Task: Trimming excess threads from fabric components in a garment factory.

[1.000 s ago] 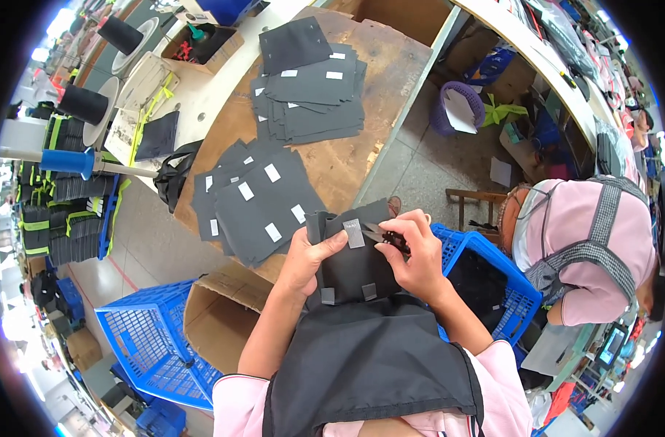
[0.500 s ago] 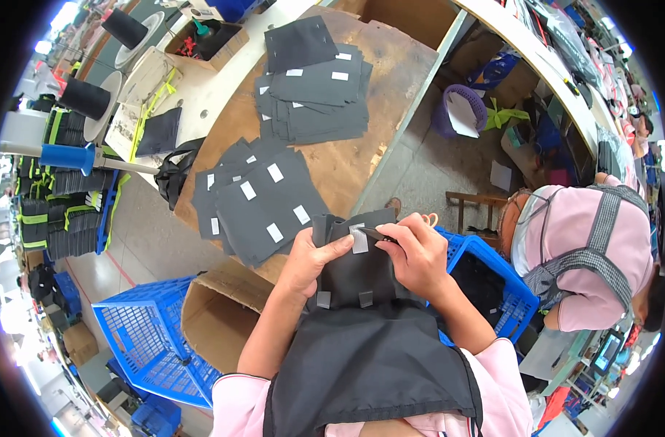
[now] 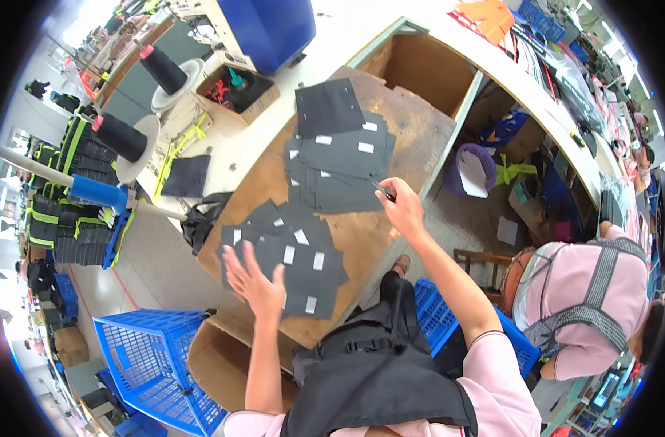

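Observation:
My left hand [image 3: 256, 280] is open, fingers spread, over the left edge of the near pile of dark grey fabric panels [image 3: 296, 280]. White rectangular patches show on those panels. In my right hand [image 3: 405, 211] is a small pair of dark thread snips [image 3: 388, 195], gripped with its points toward the far pile of dark grey panels [image 3: 341, 162]. That hand is by the pile's near right corner. A darker panel [image 3: 329, 106] lies across the far pile's upper end. Both piles rest on a worn brown wooden board [image 3: 412, 124].
A cardboard box [image 3: 212, 357] and a blue plastic crate [image 3: 139, 349] stand at left, with another blue crate [image 3: 434, 317] by my right side. Black thread cones [image 3: 163, 71] and a sewing machine [image 3: 267, 29] occupy the far left. A person in pink [image 3: 580, 298] sits at right.
The panel held between both hands has left them, and the near pile lies differently. My left hand has opened and moved left; my right hand has reached forward with the snips. The view has shifted.

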### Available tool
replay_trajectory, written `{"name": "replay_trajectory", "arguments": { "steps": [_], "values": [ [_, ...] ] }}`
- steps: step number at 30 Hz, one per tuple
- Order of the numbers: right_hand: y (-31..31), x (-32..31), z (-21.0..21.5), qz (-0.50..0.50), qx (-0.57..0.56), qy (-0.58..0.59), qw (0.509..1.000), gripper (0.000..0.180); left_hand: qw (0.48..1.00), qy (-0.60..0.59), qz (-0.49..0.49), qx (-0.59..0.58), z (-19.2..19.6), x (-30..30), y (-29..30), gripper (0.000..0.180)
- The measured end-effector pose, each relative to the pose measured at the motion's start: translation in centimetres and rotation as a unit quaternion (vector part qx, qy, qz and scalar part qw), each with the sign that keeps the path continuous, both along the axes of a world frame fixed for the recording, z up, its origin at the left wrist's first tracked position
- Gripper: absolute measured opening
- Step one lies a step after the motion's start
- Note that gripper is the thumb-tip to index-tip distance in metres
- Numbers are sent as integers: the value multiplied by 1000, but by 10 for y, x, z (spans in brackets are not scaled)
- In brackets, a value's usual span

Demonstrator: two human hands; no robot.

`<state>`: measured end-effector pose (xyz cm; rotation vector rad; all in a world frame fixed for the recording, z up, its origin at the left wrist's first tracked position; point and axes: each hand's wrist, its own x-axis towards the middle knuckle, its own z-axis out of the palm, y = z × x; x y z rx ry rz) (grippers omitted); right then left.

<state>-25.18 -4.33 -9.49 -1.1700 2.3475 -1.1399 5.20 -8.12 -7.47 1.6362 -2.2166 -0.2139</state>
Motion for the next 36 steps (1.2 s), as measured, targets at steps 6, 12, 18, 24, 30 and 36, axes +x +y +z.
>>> {"name": "replay_trajectory", "arguments": {
  "steps": [6, 12, 18, 24, 30, 36],
  "values": [
    [-136, -65, -42, -36, 41, -136, 989, 35, 991, -62, -116, 35, -39, -13, 7, 64],
    [-221, -88, -81, -86, 160, 70, 981, 51, 990, -74, -119, 8, -65, -2, 9, 56],
    [-234, -108, -84, -140, 204, 21, 969, 40, 992, -74, -105, 10, -56, 0, 14, 54],
    [-221, -115, -62, -95, 97, 17, 991, 27, 993, -54, -110, -1, -53, -2, 13, 56],
    [-137, -24, 55, 54, -181, -449, 873, 19, 989, 117, -83, -36, -2, -47, 14, 74],
    [21, 85, 125, 49, -237, -472, 848, 21, 933, 270, -232, -62, 75, -96, 12, 65]
  ]
}}
